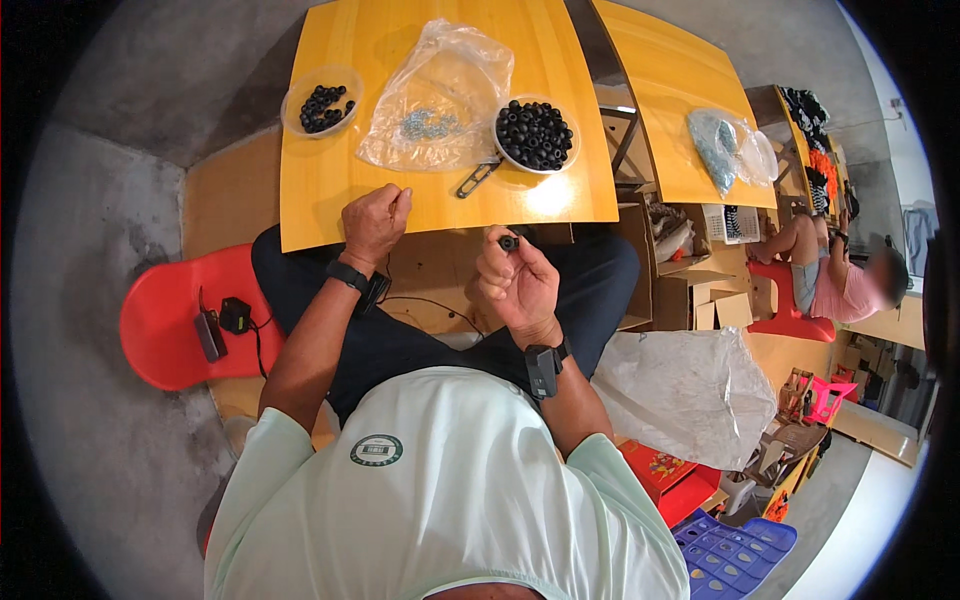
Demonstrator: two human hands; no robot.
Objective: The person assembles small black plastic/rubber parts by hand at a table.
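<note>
My right hand point(520, 285) is raised just off the table's near edge, its thumb and fingers pinching a small black ring-like part point(509, 243) with a hole in its end. To its left, my left hand point(372, 225) is curled closed at the table edge; whatever its fingers hold, if anything, is hidden. A white bowl point(574, 158) full of round black parts stands on the right of the table, and a clear tub point(290, 112) with fewer of them on the left. Between them lies a clear plastic bag point(455, 70) with small silvery pieces point(430, 124).
A black-handled tool point(478, 179) lies against the right bowl. The yellow table point(330, 200) has a second table point(670, 60) to its right, bearing a filled bag point(712, 150). A red chair point(165, 320) is at my left. Farther right sits another person point(845, 290).
</note>
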